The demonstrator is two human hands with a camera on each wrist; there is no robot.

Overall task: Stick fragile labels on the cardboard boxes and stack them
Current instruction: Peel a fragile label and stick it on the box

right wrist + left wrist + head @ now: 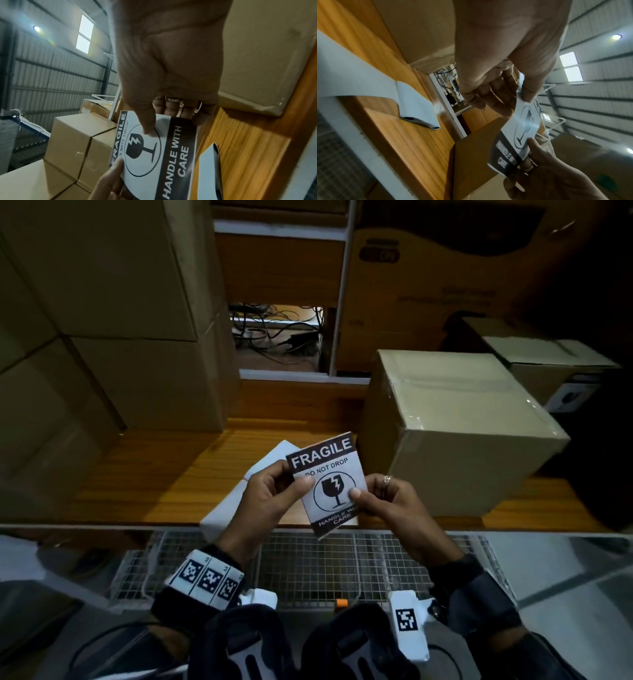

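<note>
Left hand (265, 498): thumb and fingers pinch the left side of the fragile label (329, 484).
Right hand (387, 501): thumb and fingers pinch its right side.
Label: up in the air, over the near edge of the wooden table (164, 474).
Under it: white paper sheets (226, 508) on the table.
Right: a taped cardboard box (455, 433) on the table.
Left: a tall stack of boxes (113, 337).

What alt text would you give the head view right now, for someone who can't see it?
Both hands, left hand and right hand, pinch a black-and-white FRAGILE label above a wooden table. A taped cardboard box sits on the table to the right, stacked boxes stand at left, and white paper strips lie under the left hand.
</note>
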